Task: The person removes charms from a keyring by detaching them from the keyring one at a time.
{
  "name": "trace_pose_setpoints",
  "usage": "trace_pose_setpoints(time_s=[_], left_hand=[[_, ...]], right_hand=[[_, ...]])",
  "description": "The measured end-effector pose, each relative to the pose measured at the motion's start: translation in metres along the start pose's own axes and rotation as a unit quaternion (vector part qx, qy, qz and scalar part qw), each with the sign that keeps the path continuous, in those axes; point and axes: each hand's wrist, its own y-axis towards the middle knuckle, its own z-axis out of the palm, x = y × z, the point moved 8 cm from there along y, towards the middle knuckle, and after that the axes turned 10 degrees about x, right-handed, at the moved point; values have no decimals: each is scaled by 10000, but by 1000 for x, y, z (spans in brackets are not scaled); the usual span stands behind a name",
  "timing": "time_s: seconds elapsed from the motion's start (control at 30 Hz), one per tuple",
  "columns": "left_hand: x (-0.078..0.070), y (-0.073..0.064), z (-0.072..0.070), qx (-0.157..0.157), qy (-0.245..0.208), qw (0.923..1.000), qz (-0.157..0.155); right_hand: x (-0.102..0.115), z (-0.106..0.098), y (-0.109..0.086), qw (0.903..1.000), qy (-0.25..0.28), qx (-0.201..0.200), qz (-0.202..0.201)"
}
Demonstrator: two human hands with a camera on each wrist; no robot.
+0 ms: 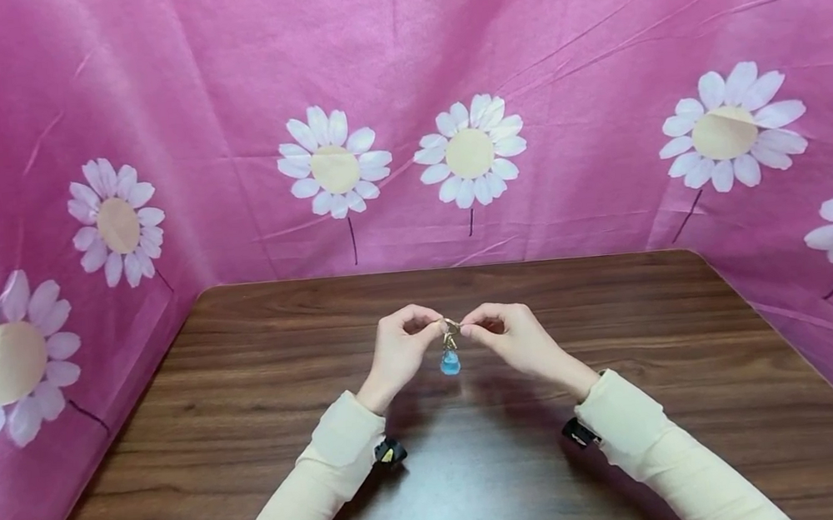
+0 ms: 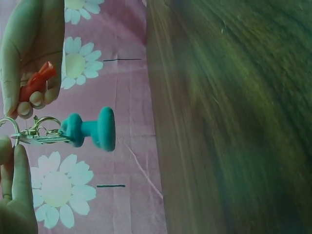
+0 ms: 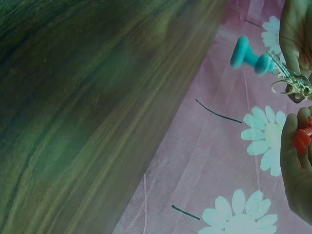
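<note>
Above the table my left hand point(image 1: 398, 347) and right hand point(image 1: 520, 339) face each other, thumb and fingertips of both at a gold-coloured key ring point(image 1: 452, 323). Each hand pinches its side of the ring. From it hang metal links and a teal dumbbell-shaped charm point(image 2: 91, 129), which looks light blue in the head view. A small red object point(image 2: 38, 82) lies against my right hand's palm, behind the curled lower fingers; its kind is unclear. The right wrist view shows the red object point(image 3: 303, 139) partly hidden by fingers.
Under both hands is a brown wood-grain table point(image 1: 262, 375). Pink cloth point(image 1: 395, 36) printed with white daisies stands behind it and along both sides. A small black device point(image 1: 390, 451) sits at the left wrist, another black device point(image 1: 580, 433) at the right.
</note>
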Motion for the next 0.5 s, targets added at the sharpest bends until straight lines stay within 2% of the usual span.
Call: trace_pose_setpoints(time_s=[0.13, 0.4, 0.5], left_hand=[[18, 6, 2, -72, -250, 9995, -177], [28, 7, 6, -144, -988, 9939, -472], [30, 8, 9, -108, -1069, 9927, -544]], right_hand=[[-1, -1, 0, 9998, 197, -27, 37], [-5, -1, -2, 9984, 551, -16, 116], [-9, -2, -1, 9965, 803, 30, 209]])
